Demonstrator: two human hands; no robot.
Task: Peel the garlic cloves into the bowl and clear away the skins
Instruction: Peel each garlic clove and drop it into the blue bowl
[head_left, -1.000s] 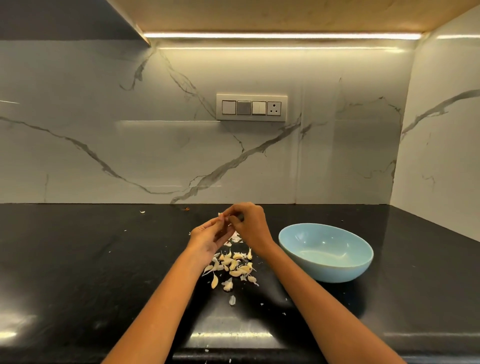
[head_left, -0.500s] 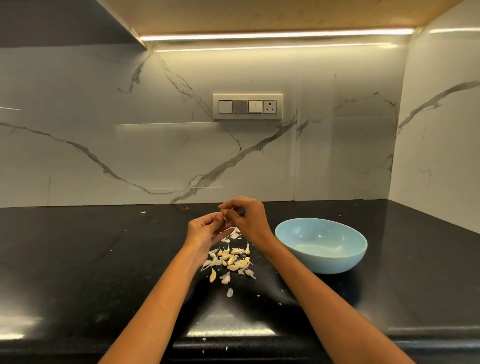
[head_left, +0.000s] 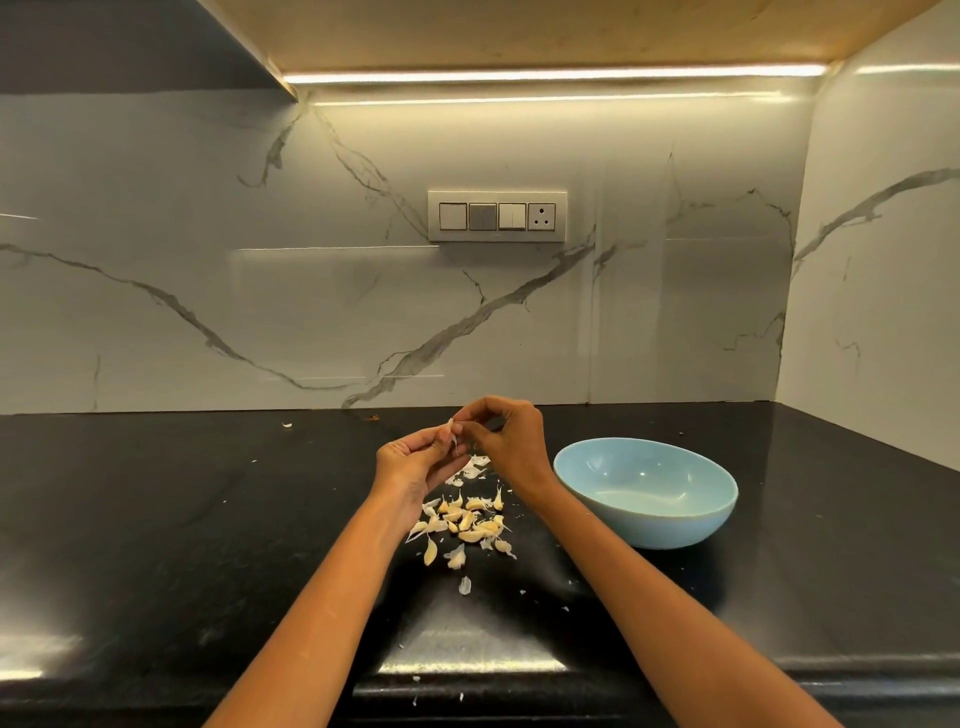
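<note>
Above the black counter, my left hand (head_left: 415, 462) holds a garlic clove (head_left: 450, 429) between its fingertips. My right hand (head_left: 506, 436) pinches a thin strip of white skin (head_left: 456, 444) that hangs off that clove. Under my hands lies a heap of several unpeeled garlic cloves (head_left: 467, 522) with loose white skins (head_left: 475, 466) behind it. A light blue bowl (head_left: 645, 491) stands to the right of the heap, and I see nothing inside it.
Skin flakes (head_left: 464, 585) are scattered toward the counter's front edge (head_left: 467, 670), and one scrap (head_left: 286, 425) lies far left near the marble wall. A switch plate (head_left: 497, 216) sits on the back wall. A side wall closes the right.
My hands have drawn slightly apart and a strip of skin now hangs from the clove between them. The camera has tilted a little.
</note>
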